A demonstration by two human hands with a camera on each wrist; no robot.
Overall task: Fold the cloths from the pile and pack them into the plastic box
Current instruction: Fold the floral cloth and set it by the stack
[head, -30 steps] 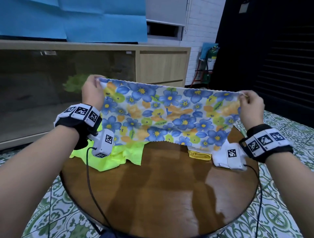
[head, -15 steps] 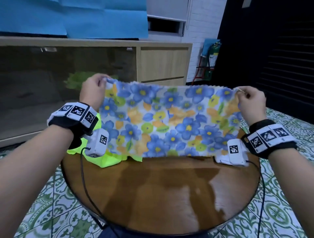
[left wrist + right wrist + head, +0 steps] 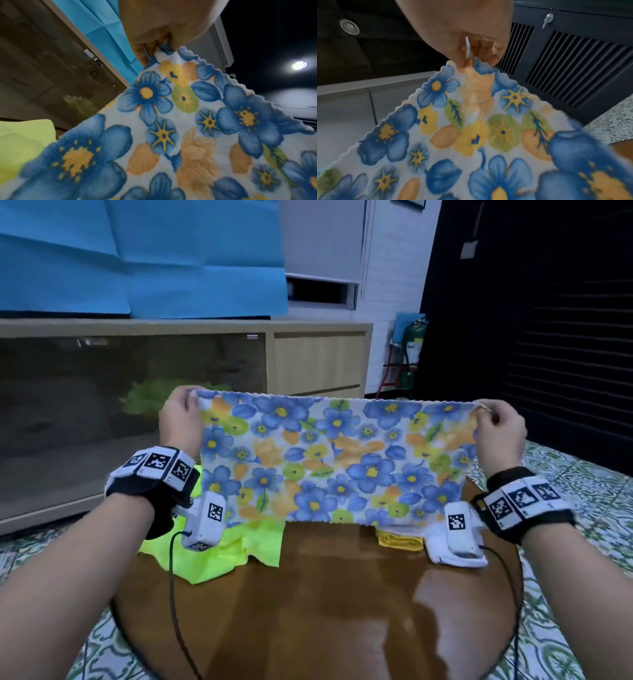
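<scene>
A white cloth printed with blue, yellow and orange flowers [image 3: 337, 460] hangs stretched flat in the air above the round wooden table [image 3: 318, 611]. My left hand [image 3: 180, 419] pinches its top left corner [image 3: 164, 50]. My right hand [image 3: 498, 428] pinches its top right corner [image 3: 471, 63]. The cloth's lower edge hangs just above the table. Behind it on the table lie a neon green cloth [image 3: 236, 549] at the left and a folded yellow cloth [image 3: 399, 541] at the right. The plastic box is not in view.
A long wooden cabinet with dark glass doors [image 3: 137, 405] stands behind the table. A dark slatted shutter [image 3: 565, 337] fills the right side. Green patterned floor tiles [image 3: 582, 481] surround the table. Cables run from both wrist cameras over the table.
Both hands have lifted the flowered cloth a little and pulled it taut, so it hangs flatter and its lower edge clears the table, with the yellow cloth showing again below it.
</scene>
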